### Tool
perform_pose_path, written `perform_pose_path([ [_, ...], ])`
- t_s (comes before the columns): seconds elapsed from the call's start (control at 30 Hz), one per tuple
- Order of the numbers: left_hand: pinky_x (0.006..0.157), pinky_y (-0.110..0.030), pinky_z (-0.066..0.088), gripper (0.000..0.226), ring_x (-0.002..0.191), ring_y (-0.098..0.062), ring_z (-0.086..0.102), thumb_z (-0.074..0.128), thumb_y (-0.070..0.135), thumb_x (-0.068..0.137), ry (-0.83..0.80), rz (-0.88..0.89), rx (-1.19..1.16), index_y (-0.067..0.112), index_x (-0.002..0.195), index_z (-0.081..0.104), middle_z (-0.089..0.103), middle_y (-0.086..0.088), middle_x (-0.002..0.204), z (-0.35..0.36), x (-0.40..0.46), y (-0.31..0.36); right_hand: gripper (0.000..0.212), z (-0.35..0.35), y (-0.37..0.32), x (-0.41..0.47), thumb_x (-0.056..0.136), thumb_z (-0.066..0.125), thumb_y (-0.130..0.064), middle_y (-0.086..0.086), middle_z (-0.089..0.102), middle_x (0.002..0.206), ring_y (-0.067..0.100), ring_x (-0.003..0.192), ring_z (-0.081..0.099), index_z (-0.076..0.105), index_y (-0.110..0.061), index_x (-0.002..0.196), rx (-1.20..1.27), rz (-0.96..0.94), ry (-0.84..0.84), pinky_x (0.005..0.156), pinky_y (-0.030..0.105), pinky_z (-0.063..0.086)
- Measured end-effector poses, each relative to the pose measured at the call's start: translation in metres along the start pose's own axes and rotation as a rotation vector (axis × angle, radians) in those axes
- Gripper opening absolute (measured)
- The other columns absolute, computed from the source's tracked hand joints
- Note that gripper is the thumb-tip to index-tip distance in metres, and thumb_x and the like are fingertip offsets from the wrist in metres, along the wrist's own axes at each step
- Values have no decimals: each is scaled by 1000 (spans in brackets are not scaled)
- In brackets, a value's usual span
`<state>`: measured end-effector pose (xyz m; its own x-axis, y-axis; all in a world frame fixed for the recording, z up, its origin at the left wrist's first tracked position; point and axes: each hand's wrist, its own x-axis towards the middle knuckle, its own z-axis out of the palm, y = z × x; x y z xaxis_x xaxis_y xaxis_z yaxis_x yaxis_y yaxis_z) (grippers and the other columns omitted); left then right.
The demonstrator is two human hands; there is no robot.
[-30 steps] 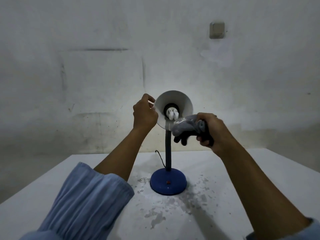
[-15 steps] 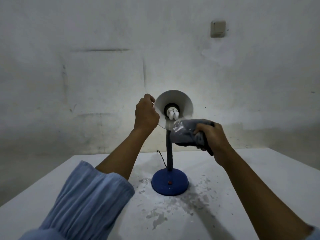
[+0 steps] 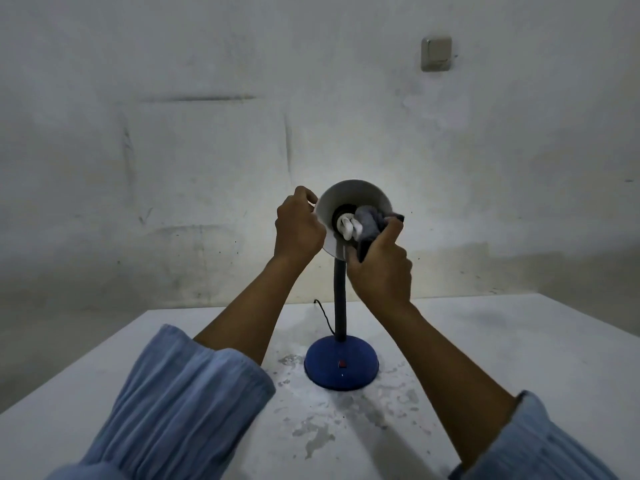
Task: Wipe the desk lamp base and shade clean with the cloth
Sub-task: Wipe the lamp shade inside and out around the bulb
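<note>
grey cloth (image 3: 370, 223) is bunched in my right hand (image 3: 381, 268), fingers curled round it, pushed inside the white shade (image 3: 349, 199) just beside the bulb (image 3: 348, 227). my left hand (image 3: 298, 230) grips the shade's left rim (thumb hidden). below, the blue base (image 3: 341, 367) stands on the speckled white table (image 3: 519, 341).

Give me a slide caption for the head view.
Right hand pushes cloth inside lamp shade.
</note>
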<state>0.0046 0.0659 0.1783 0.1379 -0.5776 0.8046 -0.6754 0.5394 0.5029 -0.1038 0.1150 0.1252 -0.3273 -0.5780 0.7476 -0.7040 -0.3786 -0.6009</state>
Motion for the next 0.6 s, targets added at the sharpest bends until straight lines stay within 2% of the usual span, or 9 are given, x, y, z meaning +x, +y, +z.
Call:
perform_pose_path([
  [0.1,69,-29,45,24,89,-25,57,55,-6,82,17,21,15,5,103,54,60,-15,101,4,-4,1,51,-2,-9,1,83,66,-20,9,56,98,25,79,63,28,-11,116,252,215,-94,69,38,56],
  [0.17,71,-32,46,25,91,-28,57,54,-7,81,44,5,23,4,103,53,59,-16,100,3,-4,-2,48,-11,-11,8,83,67,-20,8,56,97,22,75,64,33,-9,115,477,410,-203,52,28,52],
  [0.23,75,-34,48,26,93,-29,57,55,-7,81,51,-16,22,3,105,52,59,-16,102,1,-4,-6,34,-26,-9,13,84,64,-22,7,63,76,18,53,63,47,-4,107,636,543,-325,39,21,39],
  [0.3,74,-32,47,27,95,-27,56,57,-6,82,35,-21,17,4,107,52,59,-16,104,-1,-2,-8,16,-40,-2,15,85,58,-21,4,56,55,15,38,50,56,-6,91,646,567,-383,37,20,30],
  [0.4,75,-33,49,28,95,-28,57,57,-8,82,10,10,17,4,106,51,59,-16,105,-1,-1,-11,13,-55,12,17,85,52,-21,8,49,61,18,43,39,54,-10,78,610,615,-250,35,18,26],
  [0.53,68,-30,41,27,89,-28,54,51,-11,82,18,25,20,3,104,49,58,-16,99,-4,0,-18,13,-61,30,18,81,54,-22,6,52,68,20,55,44,55,-15,71,701,665,-26,43,23,32],
  [0.6,65,-29,36,26,83,-26,51,47,-11,82,14,28,18,3,103,47,56,-14,94,-6,2,-23,11,-62,35,18,81,53,-19,6,51,69,21,56,44,54,-14,71,742,644,2,47,25,34],
])
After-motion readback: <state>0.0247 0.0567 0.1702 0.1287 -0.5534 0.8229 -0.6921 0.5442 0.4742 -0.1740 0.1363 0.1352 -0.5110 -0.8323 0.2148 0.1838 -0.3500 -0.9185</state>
